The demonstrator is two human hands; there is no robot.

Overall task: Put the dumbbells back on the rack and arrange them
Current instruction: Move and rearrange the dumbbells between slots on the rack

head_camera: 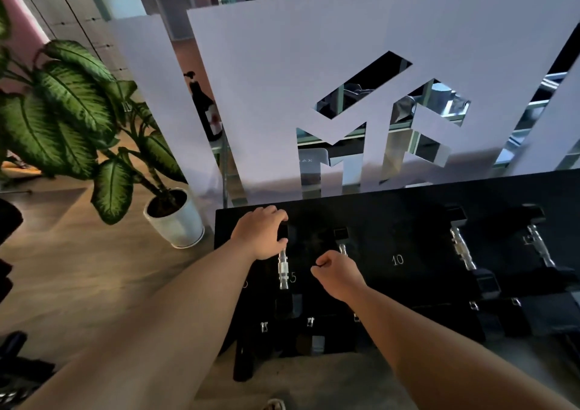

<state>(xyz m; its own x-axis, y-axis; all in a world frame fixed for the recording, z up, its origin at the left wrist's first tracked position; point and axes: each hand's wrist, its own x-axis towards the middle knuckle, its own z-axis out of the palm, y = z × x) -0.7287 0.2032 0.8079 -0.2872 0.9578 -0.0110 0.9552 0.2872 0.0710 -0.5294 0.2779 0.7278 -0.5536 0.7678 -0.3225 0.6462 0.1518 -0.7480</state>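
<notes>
A black dumbbell rack [408, 215] stands in front of me, its top shelf marked 5 and 10. My left hand [259, 235] grips the far black head of a small dumbbell [283, 270] whose chrome handle lies by the 5 mark. My right hand [337, 271] is closed around the handle of a second small dumbbell [341, 235] just to the right; only its far head and a bit of chrome show. Two larger dumbbells [463, 251] [538, 248] rest on the right part of the top shelf.
More dumbbells lie on the lower shelf [310, 325]. A potted plant in a white pot [175, 221] stands on the wooden floor left of the rack. A white partition with cut-out shapes [314, 80] rises directly behind the rack.
</notes>
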